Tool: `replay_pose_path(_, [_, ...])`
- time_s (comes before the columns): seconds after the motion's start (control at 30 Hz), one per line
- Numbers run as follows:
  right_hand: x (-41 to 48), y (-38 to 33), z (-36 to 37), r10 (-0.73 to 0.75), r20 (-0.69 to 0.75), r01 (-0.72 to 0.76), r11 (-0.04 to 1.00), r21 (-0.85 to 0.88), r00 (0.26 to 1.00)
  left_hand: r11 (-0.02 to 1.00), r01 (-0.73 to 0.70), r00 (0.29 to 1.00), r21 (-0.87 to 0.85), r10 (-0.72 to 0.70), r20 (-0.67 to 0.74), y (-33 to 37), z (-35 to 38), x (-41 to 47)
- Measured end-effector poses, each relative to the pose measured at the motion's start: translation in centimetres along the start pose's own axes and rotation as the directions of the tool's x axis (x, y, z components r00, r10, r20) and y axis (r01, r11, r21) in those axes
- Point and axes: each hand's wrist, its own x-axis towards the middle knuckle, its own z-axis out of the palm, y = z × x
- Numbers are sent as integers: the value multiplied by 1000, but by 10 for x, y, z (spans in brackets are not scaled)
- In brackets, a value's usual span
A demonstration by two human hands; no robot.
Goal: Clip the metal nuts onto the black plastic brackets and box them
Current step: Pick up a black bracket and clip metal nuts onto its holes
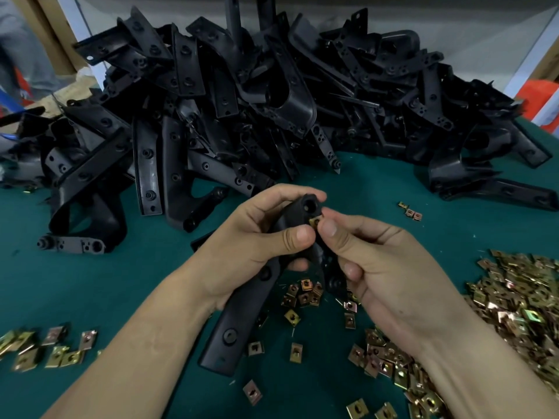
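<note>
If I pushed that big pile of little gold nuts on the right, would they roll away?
Probably not. The metal nuts look flat and square, so they would likely slide and scatter over the green table cover rather than roll. Each looks small and thin, so one is probably light, though the heap together may feel heavy.

brackets: black | nuts: brass-gold, some perhaps coppery | table cover: teal

Dark green table, pale grey wall behind, brown cardboard at far left.
</note>
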Motion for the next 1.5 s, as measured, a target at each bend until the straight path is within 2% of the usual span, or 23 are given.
replay_pose_path(0.07, [0,0,-1,1,-1,-1,1000,-19,1000,1000,5,1000,8,-5,-4,1,0,0])
replay_pose_path(0.2, [0,-5,-4,22,95,-23,1000,10,995,996,62,997,-59,-65,-48,3,-3,0])
replay_pose_path(0.27, [5,-5,-7,44,53,-51,987,155,998,987,107,989,-122,-118,-88,4,-5,1])
replay_pose_path(0.37, [14,-3,-14,169,-31,-148,926,349,985,974,143,981,-176,-162,-104,4,-8,3])
replay_pose_path(0.47, [17,-1,-18,234,-13,-205,876,438,972,974,142,983,-175,-159,-91,5,-10,4])
replay_pose_path(0.7, [14,1,-14,159,-43,-126,898,421,986,964,147,980,-224,-172,-96,4,-10,3])
replay_pose_path(1.0, [6,-6,-11,12,0,-12,996,85,1000,972,107,993,-211,-115,-25,3,-14,3])
replay_pose_path(1.2, [5,-7,-12,-19,51,14,995,94,999,964,81,996,-255,-85,-4,6,-12,1])
replay_pose_path(1.5, [6,-6,-13,-109,73,110,994,-9,991,962,70,996,-264,-80,-28,7,-12,0])
